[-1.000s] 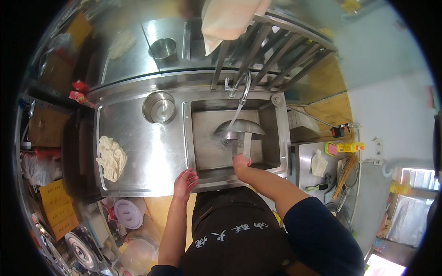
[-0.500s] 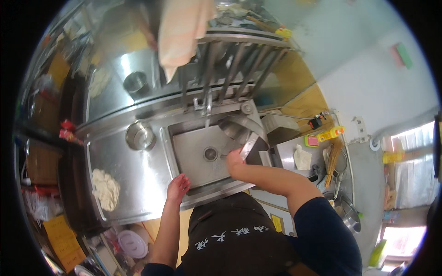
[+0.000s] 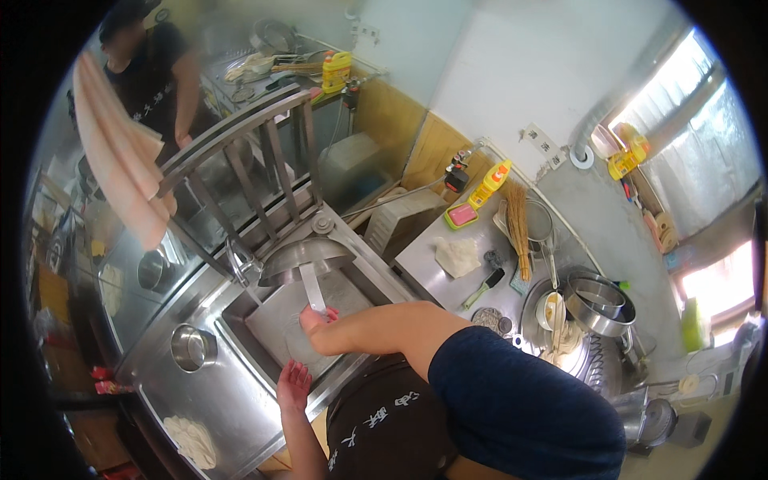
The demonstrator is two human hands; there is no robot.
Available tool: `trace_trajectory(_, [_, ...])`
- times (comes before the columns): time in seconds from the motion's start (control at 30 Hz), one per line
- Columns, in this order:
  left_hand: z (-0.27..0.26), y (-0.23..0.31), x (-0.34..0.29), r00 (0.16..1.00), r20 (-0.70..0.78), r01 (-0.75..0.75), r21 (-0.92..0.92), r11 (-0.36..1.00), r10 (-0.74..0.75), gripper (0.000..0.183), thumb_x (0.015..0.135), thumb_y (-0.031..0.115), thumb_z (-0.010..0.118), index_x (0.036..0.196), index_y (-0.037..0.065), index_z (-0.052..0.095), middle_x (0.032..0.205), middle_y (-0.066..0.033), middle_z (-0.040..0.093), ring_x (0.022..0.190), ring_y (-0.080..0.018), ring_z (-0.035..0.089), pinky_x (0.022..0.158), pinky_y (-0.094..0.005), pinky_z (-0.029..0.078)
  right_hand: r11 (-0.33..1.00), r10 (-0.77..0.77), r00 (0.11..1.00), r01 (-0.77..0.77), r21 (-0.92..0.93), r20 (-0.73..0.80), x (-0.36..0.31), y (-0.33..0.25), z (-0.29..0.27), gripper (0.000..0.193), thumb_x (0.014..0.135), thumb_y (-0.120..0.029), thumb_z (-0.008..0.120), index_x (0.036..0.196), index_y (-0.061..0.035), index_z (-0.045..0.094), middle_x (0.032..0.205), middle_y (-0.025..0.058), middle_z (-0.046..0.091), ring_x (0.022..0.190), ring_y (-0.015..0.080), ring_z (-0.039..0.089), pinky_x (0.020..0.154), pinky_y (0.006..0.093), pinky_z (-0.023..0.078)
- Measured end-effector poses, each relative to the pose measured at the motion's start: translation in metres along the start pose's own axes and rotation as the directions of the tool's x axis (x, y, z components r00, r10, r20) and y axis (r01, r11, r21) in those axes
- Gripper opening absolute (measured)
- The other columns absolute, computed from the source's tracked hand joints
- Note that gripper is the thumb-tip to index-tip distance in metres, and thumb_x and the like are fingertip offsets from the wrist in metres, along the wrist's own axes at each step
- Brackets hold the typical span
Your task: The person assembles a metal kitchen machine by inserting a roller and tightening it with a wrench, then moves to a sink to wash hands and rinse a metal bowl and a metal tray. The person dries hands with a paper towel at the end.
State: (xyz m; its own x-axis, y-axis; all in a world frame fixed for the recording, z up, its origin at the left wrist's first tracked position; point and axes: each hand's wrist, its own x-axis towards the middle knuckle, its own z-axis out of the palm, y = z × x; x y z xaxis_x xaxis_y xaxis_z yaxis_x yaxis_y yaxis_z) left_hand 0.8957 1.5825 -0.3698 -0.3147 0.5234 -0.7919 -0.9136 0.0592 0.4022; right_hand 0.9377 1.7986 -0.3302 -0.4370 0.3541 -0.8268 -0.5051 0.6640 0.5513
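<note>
My right hand (image 3: 318,326) is over the steel sink basin (image 3: 254,320), its fingers closed round the long flat handle of a round metal pan (image 3: 304,258). The domed pan is tilted in the far part of the basin, close to the tap (image 3: 240,258). The wrist hides part of my grip. My left hand (image 3: 294,386) is at the near edge of the basin, palm up, fingers slightly bent and apart, with nothing in it. A small steel pot (image 3: 194,348) stands on the drainboard to the left of the basin.
A crumpled cloth (image 3: 190,442) lies on the drainboard. To the right, the steel counter carries a yellow bottle (image 3: 490,184), a pink sponge (image 3: 462,214), a whisk brush (image 3: 518,232), a green-handled brush (image 3: 484,288) and steel pots (image 3: 598,304). A metal rack (image 3: 240,160) stands behind the sink.
My view has swung toward the right, bringing more of the right counter into sight. The pan remains in my right hand, and my left hand is still by the basin's near edge.
</note>
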Motion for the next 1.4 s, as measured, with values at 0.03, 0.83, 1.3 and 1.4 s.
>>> trace_trajectory(0.03, [-0.001,0.000,0.000,0.999,-0.032,0.005,0.001,1.000,-0.005,0.036,0.102,0.032,0.059,0.133,0.015,0.060,0.114,-0.0022,0.067,0.103,-0.0215,0.065,0.093,-0.0438,0.052,0.999,-0.022,0.999,0.023,0.027,-0.045,-0.011,0.009,0.000,0.011,0.077,-0.015,0.064,0.066,-0.0170,0.066,0.062,-0.0019,0.064,0.051,0.0207,0.062,0.062,0.0453,0.056])
trace_trajectory(0.83, [0.318,0.046,0.001,0.854,0.345,-0.489,0.274,0.828,0.390,0.025,0.102,0.022,0.067,0.118,0.006,0.057,0.095,-0.0051,0.062,0.090,-0.0192,0.064,0.083,-0.0356,0.055,-0.499,0.837,0.518,0.592,0.633,0.175,-0.151,0.056,0.170,0.060,0.095,-0.045,0.062,0.144,-0.0104,0.054,0.104,0.0219,0.072,0.096,0.0389,0.070,0.080,0.0495,0.055])
trace_trajectory(1.3, [0.407,0.022,-0.084,0.580,0.478,-0.781,0.556,0.284,0.659,0.037,0.107,0.019,0.053,0.139,0.002,0.048,0.083,0.0006,0.049,0.064,-0.0067,0.048,0.054,-0.0247,0.043,-0.660,0.728,0.090,-0.175,0.730,0.680,-0.179,0.048,0.499,0.048,0.078,-0.015,0.069,0.124,-0.0041,0.059,0.125,0.0186,0.057,0.117,0.0366,0.055,0.088,0.0499,0.048])
trace_trajectory(1.4, [0.448,0.015,-0.112,0.620,0.477,-0.769,0.527,0.362,0.623,0.041,0.107,0.020,0.056,0.145,0.008,0.049,0.084,0.0029,0.050,0.064,-0.0054,0.047,0.053,-0.0237,0.041,-0.666,0.598,0.005,-0.553,0.501,0.801,-0.209,-0.004,0.579,0.042,0.085,-0.018,0.066,0.124,-0.0067,0.058,0.118,0.0132,0.058,0.114,0.0299,0.056,0.088,0.0473,0.045])
